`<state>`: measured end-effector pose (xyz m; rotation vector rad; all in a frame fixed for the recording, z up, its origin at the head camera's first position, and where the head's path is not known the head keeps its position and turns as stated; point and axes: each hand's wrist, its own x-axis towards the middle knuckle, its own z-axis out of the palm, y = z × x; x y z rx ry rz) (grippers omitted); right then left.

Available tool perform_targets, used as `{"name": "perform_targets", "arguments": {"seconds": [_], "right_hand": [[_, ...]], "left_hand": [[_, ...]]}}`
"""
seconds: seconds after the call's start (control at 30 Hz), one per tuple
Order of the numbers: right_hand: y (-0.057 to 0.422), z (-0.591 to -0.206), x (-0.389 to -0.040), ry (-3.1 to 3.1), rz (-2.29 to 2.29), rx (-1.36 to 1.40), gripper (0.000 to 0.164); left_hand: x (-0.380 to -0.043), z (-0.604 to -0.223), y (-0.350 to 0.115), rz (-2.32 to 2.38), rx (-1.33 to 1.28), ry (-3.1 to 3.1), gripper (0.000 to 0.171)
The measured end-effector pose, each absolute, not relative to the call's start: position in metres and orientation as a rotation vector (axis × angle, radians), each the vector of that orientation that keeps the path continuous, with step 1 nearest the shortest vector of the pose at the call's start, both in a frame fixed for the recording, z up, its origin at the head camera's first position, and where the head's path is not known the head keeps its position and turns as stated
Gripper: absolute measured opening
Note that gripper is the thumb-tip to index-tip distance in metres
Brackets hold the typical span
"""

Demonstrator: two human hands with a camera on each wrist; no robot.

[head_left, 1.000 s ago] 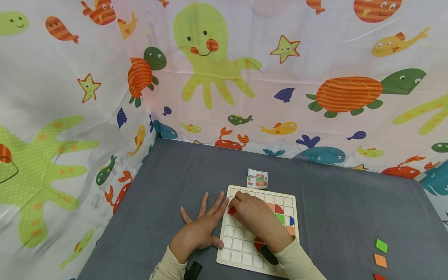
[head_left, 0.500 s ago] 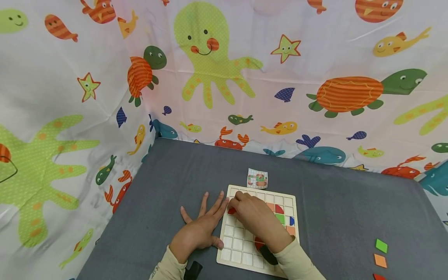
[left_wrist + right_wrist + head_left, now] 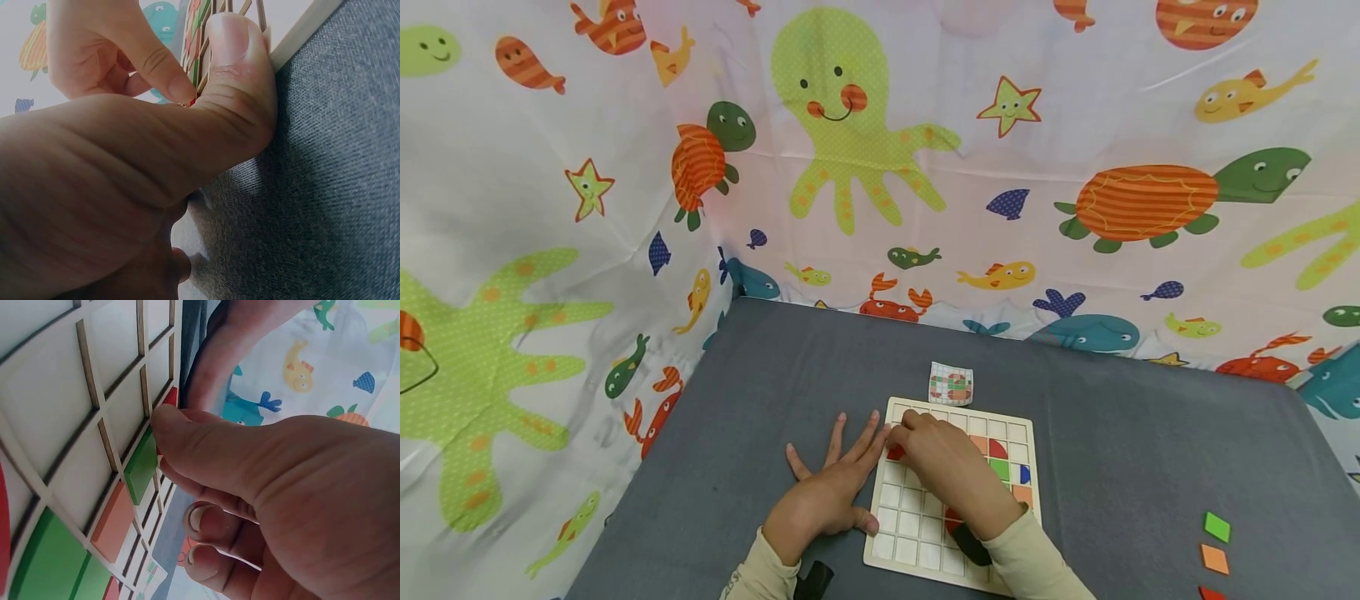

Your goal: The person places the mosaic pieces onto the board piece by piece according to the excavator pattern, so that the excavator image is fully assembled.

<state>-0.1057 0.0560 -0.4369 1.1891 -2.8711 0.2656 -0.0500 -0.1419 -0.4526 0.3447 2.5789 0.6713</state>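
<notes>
A pale wooden grid board [image 3: 910, 525] lies on the grey cloth, several of its cells filled with coloured tiles. My right hand [image 3: 951, 464] reaches over its upper left part, thumb and forefinger pinching a small red tile [image 3: 896, 452] at the left edge. In the right wrist view the thumb covers most of this red tile [image 3: 172, 395], beside a green tile [image 3: 142, 466] and an orange tile [image 3: 113, 521]. My left hand [image 3: 831, 497] is spread flat at the board's left side, its thumb on the board's edge and its fingertips close to the right hand.
A small printed pattern card [image 3: 951, 383] lies just beyond the board. Off to the right are a loose green tile [image 3: 1217, 527], an orange tile [image 3: 1214, 559] and a red tile [image 3: 1212, 593]. A sea-animal curtain [image 3: 925, 183] borders the back and left.
</notes>
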Motion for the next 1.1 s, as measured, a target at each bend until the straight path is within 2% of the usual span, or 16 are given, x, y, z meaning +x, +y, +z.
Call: {"name": "perform_targets", "arguments": {"seconds": [0.2, 0.4, 0.7, 1.1], "right_hand": [[0.060, -0.435, -0.101, -2.848, 0.233, 1.192, 0.024], [0.072, -0.431, -0.096, -2.845, 0.335, 1.177, 0.023], [0.115, -0.424, -0.089, -2.874, 0.456, 1.070, 0.022], [0.201, -0.408, -0.076, -3.049, 0.396, 0.618, 0.026]], "left_hand": [[-0.051, -0.463, -0.143, 0.681, 0.347, 2.591, 0.138], [-0.049, -0.455, -0.142, 0.679, 0.328, 2.586, 0.136], [-0.050, -0.455, -0.143, 0.680, 0.346, 2.592, 0.138], [-0.051, -0.452, -0.142, 0.699, 0.319, 2.549, 0.134]]}}
